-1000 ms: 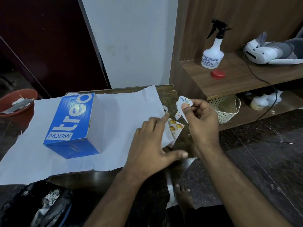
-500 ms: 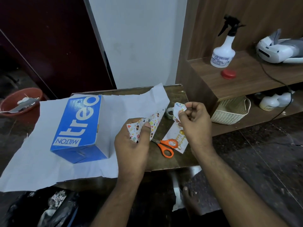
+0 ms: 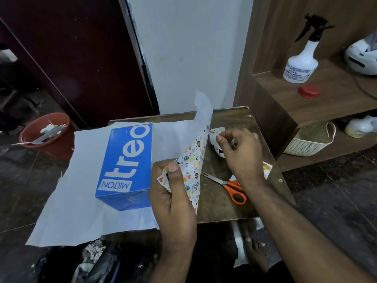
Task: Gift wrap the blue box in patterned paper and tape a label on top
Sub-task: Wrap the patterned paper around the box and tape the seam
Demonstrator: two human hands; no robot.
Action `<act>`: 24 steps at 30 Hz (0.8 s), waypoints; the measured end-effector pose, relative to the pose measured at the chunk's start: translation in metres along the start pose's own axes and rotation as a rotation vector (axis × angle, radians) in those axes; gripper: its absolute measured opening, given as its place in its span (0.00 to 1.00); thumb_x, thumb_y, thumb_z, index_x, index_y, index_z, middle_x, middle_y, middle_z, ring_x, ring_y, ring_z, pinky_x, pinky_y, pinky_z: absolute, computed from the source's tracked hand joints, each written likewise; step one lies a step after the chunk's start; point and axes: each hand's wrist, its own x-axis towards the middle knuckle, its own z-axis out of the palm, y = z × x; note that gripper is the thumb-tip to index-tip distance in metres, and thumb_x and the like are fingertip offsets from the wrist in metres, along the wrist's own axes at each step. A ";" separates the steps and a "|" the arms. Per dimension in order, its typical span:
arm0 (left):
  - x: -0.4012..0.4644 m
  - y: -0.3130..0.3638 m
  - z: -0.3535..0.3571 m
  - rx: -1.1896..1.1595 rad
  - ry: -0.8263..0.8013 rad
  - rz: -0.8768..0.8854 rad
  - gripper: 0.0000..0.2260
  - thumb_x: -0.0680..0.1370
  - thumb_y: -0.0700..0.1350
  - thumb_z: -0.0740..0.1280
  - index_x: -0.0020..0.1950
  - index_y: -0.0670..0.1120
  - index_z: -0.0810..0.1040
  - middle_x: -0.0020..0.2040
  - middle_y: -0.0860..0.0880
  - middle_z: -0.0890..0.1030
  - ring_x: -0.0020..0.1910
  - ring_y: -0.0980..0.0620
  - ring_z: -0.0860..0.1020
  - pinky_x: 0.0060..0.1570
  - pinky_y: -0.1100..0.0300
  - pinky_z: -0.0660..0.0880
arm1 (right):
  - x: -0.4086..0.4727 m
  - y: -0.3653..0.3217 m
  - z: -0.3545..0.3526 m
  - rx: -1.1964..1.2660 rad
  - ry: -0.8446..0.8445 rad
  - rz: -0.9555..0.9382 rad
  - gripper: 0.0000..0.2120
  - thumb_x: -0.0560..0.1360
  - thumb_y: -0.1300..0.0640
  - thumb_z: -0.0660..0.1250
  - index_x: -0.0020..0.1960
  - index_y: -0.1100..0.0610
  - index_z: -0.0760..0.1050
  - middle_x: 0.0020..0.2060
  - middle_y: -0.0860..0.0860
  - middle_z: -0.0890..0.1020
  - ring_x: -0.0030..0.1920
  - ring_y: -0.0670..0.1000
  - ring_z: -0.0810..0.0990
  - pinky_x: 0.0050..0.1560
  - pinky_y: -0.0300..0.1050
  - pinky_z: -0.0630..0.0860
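Observation:
The blue box (image 3: 126, 164) lies on a sheet of wrapping paper (image 3: 81, 201) spread white side up on the low table. My left hand (image 3: 173, 193) pinches the sheet's right edge and holds it raised beside the box, so the patterned side (image 3: 193, 158) shows. To the right, my right hand (image 3: 240, 154) hovers over the table with a small printed scrap of paper (image 3: 217, 132) pinched in its fingers. Part of a label (image 3: 267, 168) peeks out from behind my right wrist.
Orange-handled scissors (image 3: 230, 186) lie on the brown table (image 3: 234, 117) under my right forearm. A red bowl (image 3: 40, 131) stands on the floor at left. On the wooden shelf at right are a spray bottle (image 3: 302, 64), a red lid (image 3: 309, 91) and a woven basket (image 3: 310, 140).
My left hand went from pressing flat on the sheet to pinching its right edge and lifting it up toward the box. The scissors came into sight. My right hand kept hold of the scrap.

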 end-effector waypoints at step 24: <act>0.002 -0.001 0.007 0.119 -0.055 0.091 0.08 0.84 0.48 0.59 0.48 0.51 0.76 0.43 0.63 0.81 0.47 0.62 0.80 0.46 0.70 0.75 | -0.008 0.005 -0.022 0.056 0.130 -0.071 0.31 0.79 0.46 0.72 0.76 0.55 0.66 0.67 0.55 0.68 0.68 0.52 0.71 0.68 0.50 0.73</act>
